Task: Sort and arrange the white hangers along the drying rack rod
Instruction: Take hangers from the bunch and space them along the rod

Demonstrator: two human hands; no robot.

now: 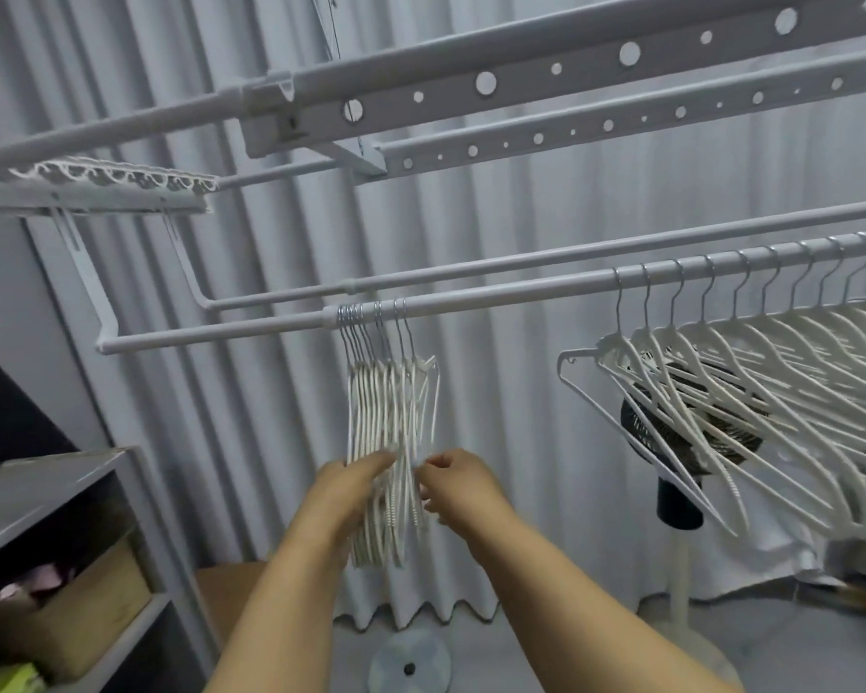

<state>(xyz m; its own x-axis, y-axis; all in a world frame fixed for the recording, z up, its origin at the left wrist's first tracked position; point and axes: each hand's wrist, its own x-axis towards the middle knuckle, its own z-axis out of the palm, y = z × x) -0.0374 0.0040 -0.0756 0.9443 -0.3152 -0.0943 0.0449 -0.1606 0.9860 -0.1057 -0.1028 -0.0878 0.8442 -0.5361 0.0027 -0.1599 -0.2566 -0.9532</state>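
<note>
The rod (471,300) runs left to right across the scene. On its right part a spaced row (721,392) of white hangers hangs evenly, a fan (691,442) behind it. Near the middle a tight bunch (393,442) hangs with hooks crowded together. The left hand (356,492) holds the bunch's lower part, fingers laid along it; the right hand (451,485) pinches a strand or two with curled fingers. Pulling one hanger sideways could likely snag its neighbours and drag several hooks off the rod. No writing or brand can be read.
</note>
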